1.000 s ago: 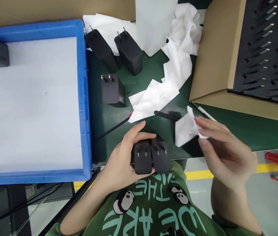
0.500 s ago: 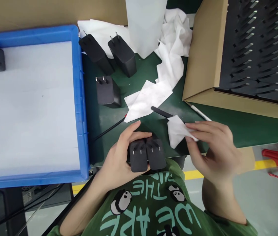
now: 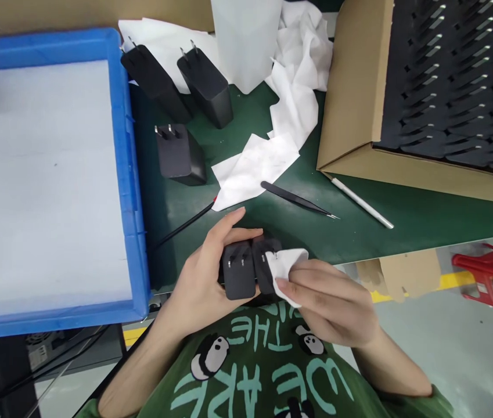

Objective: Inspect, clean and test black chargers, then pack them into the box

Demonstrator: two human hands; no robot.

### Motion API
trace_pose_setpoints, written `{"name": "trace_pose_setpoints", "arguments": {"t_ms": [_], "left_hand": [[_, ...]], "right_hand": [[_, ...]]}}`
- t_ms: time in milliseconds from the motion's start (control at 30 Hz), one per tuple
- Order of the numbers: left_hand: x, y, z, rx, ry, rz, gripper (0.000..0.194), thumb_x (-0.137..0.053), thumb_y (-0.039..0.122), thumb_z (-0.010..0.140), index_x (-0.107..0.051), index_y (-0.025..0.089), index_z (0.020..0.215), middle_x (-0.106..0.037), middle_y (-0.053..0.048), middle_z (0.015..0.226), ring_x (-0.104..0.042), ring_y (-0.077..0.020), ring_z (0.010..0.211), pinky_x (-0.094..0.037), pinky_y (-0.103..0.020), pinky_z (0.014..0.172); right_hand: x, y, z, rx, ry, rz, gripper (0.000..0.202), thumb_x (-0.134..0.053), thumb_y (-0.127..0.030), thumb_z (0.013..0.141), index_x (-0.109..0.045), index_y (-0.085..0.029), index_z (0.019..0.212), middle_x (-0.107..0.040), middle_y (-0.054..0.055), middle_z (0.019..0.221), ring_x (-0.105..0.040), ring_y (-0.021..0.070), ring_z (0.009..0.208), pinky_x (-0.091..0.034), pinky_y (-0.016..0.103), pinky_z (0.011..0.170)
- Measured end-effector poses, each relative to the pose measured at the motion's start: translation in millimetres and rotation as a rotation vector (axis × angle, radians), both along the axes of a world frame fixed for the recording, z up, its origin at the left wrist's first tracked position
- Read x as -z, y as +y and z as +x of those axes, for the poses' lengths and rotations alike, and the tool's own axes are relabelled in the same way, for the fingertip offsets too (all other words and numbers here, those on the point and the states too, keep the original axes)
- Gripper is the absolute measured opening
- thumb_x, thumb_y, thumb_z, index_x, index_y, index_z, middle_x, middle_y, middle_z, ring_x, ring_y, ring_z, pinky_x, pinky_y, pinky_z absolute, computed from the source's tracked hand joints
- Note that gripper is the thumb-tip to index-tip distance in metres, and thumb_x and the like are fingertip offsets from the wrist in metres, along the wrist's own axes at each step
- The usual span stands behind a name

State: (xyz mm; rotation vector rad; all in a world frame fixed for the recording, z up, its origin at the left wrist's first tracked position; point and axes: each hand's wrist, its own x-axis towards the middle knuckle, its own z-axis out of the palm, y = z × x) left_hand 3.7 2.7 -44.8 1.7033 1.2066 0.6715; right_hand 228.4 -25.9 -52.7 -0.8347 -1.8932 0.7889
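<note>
Two black power adapters [image 3: 240, 271] stand side by side in my left hand [image 3: 205, 281], prongs facing up, near the table's front edge. My right hand [image 3: 337, 299] is closed on a folded white wipe [image 3: 287, 264], which lies against the right-hand adapter and covers part of its top. On the green table beyond, black tweezers [image 3: 298, 200] rest with their handle end at a crumpled wipe [image 3: 257, 165]. Another adapter [image 3: 180, 154] stands to the left, and two more adapters [image 3: 207, 87] lean on white wipes behind it.
At the left is a blue tray [image 3: 128, 191] lined with white foam. A cardboard box [image 3: 353, 87] full of black adapters stands at the right, with a white pen-like stick [image 3: 362, 203] before it. A translucent container [image 3: 248, 43] stands at the back. A red stool [image 3: 490, 278] is on the floor.
My right hand has moved left and brought the wipe onto the right-hand adapter, uncovering the tweezers' tips. My left hand still holds both adapters. The whole view has shifted slightly.
</note>
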Motion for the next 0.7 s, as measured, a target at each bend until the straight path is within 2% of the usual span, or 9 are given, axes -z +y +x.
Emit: {"name": "trace_pose_setpoints", "arguments": {"t_ms": [100, 167, 233, 267, 367, 433, 500, 600, 700], "left_hand": [[1.7, 0, 0, -0.006, -0.012, 0.002, 0.103, -0.084, 0.020, 0.070, -0.025, 0.033, 0.153, -0.069, -0.002, 0.127, -0.065, -0.0226, 0.122, -0.059, -0.029, 0.091], [3.3, 0, 0, -0.015, -0.030, -0.002, 0.104, -0.084, 0.021, 0.071, -0.023, 0.033, 0.154, -0.069, -0.003, 0.127, -0.064, -0.0238, 0.122, -0.060, -0.031, 0.090], [4.5, 0, 0, -0.017, -0.040, -0.012, 0.104, -0.084, 0.021, 0.070, -0.023, 0.034, 0.154, -0.069, -0.004, 0.127, -0.064, -0.0251, 0.122, -0.060, -0.032, 0.089], [4.9, 0, 0, -0.018, -0.042, -0.015, 0.104, -0.084, 0.022, 0.070, -0.023, 0.034, 0.154, -0.069, -0.004, 0.127, -0.064, -0.0257, 0.122, -0.060, -0.033, 0.087], [5.2, 0, 0, -0.022, -0.037, -0.021, 0.104, -0.083, 0.022, 0.071, -0.022, 0.036, 0.154, -0.069, -0.004, 0.127, -0.065, -0.0269, 0.120, -0.061, -0.034, 0.084], [4.9, 0, 0, -0.019, -0.034, -0.022, 0.103, -0.082, 0.022, 0.071, -0.022, 0.036, 0.154, -0.069, -0.005, 0.126, -0.066, -0.0270, 0.119, -0.061, -0.034, 0.082], [4.6, 1, 1, -0.021, -0.030, -0.020, 0.102, -0.082, 0.022, 0.071, -0.023, 0.035, 0.153, -0.070, -0.005, 0.126, -0.066, -0.0270, 0.120, -0.060, -0.034, 0.084], [4.1, 1, 2, -0.034, -0.024, -0.021, 0.101, -0.082, 0.023, 0.070, -0.025, 0.034, 0.153, -0.070, -0.005, 0.126, -0.065, -0.0274, 0.121, -0.058, -0.036, 0.087], [3.8, 0, 2, -0.036, -0.023, -0.013, 0.102, -0.082, 0.022, 0.070, -0.024, 0.034, 0.153, -0.070, -0.005, 0.126, -0.065, -0.0268, 0.121, -0.058, -0.036, 0.090]], "right_hand": [[1.5, 6, 1, 0.009, 0.051, 0.012, 0.046, -0.052, 0.006, 0.086, -0.061, -0.005, 0.130, -0.069, 0.013, 0.098, -0.068, 0.0214, 0.091, -0.062, 0.038, 0.074], [-0.3, 5, 3, -0.038, 0.053, -0.005, 0.045, -0.050, 0.005, 0.087, -0.061, -0.004, 0.129, -0.069, 0.013, 0.095, -0.068, 0.0213, 0.088, -0.062, 0.038, 0.072], [-3.1, 2, 9, -0.097, 0.073, -0.087, 0.046, -0.049, 0.004, 0.087, -0.062, -0.007, 0.130, -0.071, 0.011, 0.090, -0.069, 0.0195, 0.080, -0.062, 0.036, 0.068], [-4.2, 0, 13, -0.073, 0.103, -0.148, 0.045, -0.050, 0.003, 0.087, -0.064, -0.011, 0.128, -0.072, 0.008, 0.088, -0.069, 0.0186, 0.076, -0.062, 0.035, 0.066], [-4.4, -6, 29, 0.260, 0.250, -0.273, 0.038, -0.056, -0.003, 0.088, -0.072, -0.024, 0.115, -0.073, 0.002, 0.090, -0.068, 0.0166, 0.069, -0.057, 0.030, 0.054], [-2.3, -7, 39, 0.503, 0.334, -0.320, 0.036, -0.052, -0.007, 0.093, -0.073, -0.029, 0.111, -0.071, 0.000, 0.090, -0.065, 0.0153, 0.065, -0.049, 0.028, 0.045], [0.2, -7, 43, 0.593, 0.389, -0.364, 0.035, -0.046, -0.010, 0.096, -0.072, -0.030, 0.108, -0.069, 0.000, 0.089, -0.060, 0.0147, 0.061, -0.044, 0.028, 0.043], [0.8, -7, 38, 0.569, 0.425, -0.442, 0.021, -0.052, -0.018, 0.096, -0.071, -0.027, 0.097, -0.067, 0.003, 0.090, -0.060, 0.0163, 0.065, -0.046, 0.028, 0.046], [-3.8, -6, 19, 0.406, 0.372, -0.464, 0.014, -0.064, -0.017, 0.090, -0.071, -0.022, 0.101, -0.068, 0.006, 0.098, -0.063, 0.0175, 0.078, -0.052, 0.027, 0.054]]}}
